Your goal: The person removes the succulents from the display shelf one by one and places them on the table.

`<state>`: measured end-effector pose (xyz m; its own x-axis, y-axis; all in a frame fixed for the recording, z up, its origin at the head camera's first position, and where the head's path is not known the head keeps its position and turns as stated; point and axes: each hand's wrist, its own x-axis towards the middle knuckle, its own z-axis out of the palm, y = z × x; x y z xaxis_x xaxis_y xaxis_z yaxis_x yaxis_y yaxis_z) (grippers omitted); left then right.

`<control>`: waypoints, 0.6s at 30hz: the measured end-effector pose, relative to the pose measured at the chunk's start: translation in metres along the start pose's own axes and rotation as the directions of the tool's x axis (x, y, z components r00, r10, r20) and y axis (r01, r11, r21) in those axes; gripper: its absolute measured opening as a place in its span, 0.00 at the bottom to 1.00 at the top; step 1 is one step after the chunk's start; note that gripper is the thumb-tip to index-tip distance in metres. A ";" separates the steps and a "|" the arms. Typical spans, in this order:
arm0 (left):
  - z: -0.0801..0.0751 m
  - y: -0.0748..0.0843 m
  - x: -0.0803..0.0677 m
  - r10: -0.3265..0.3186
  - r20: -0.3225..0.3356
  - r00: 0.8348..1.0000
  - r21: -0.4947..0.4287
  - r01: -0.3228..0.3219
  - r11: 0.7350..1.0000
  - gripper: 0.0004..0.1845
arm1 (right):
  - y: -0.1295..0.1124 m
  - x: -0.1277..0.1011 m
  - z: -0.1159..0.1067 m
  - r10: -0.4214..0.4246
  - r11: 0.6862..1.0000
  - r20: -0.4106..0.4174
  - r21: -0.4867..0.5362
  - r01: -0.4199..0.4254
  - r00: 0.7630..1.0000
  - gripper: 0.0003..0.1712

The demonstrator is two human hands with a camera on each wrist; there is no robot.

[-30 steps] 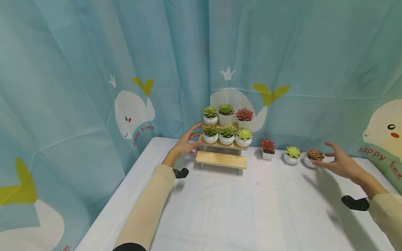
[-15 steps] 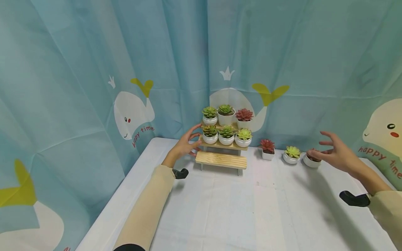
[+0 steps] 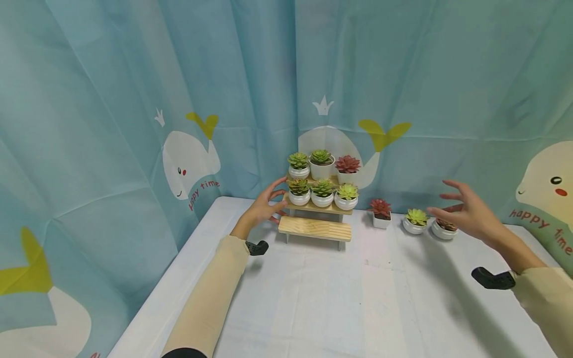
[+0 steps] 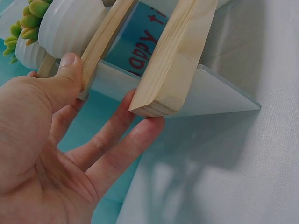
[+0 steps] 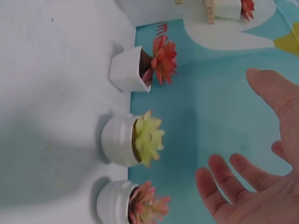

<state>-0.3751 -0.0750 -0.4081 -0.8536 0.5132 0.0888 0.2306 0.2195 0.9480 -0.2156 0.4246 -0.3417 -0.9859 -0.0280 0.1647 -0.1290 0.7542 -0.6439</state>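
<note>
Left hand (image 3: 264, 208) is bracing the left end of the tiered pale-wood plant stand (image 3: 315, 227), fingers straight. Right hand (image 3: 465, 215) is hovering spread wide, holding nothing, above the yellow-green succulent in a round white pot (image 3: 416, 220).

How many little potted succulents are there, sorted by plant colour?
Green succulents: 6 (5 on the wooden stand, 1 on the table)
Red succulents: 3 (1 on the stand, 2 on the table)
Total: 9 pots
</note>
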 end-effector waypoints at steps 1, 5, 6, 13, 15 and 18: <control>0.000 0.000 0.000 0.001 0.002 1.000 -0.002 -0.001 1.000 0.41 | -0.002 0.001 0.001 -0.003 1.000 -0.001 0.003 0.003 1.000 0.57; 0.000 0.000 0.000 0.001 0.002 1.000 -0.013 0.000 1.000 0.41 | -0.011 0.005 0.006 -0.005 1.000 0.002 0.023 0.005 1.000 0.59; 0.000 0.000 0.000 0.000 0.003 1.000 -0.017 0.000 1.000 0.41 | -0.013 0.006 0.008 -0.005 1.000 0.003 0.027 0.005 1.000 0.59; -0.001 -0.002 0.001 0.003 0.009 1.000 -0.026 -0.003 1.000 0.41 | -0.027 0.015 0.021 -0.010 0.999 0.017 0.048 0.009 1.000 0.58; -0.001 -0.002 0.001 0.003 0.004 1.000 -0.020 -0.003 1.000 0.41 | -0.031 0.017 0.024 -0.022 0.998 0.024 0.066 0.020 0.999 0.58; 0.000 -0.001 0.001 -0.001 -0.002 1.000 -0.014 0.001 1.000 0.41 | -0.037 0.021 0.029 -0.050 0.995 0.036 0.093 0.046 0.998 0.58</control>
<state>-0.3759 -0.0747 -0.4086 -0.8550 0.5111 0.0884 0.2232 0.2087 0.9522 -0.2347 0.3771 -0.3367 -0.9814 -0.0890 0.1699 -0.1839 0.6880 -0.7020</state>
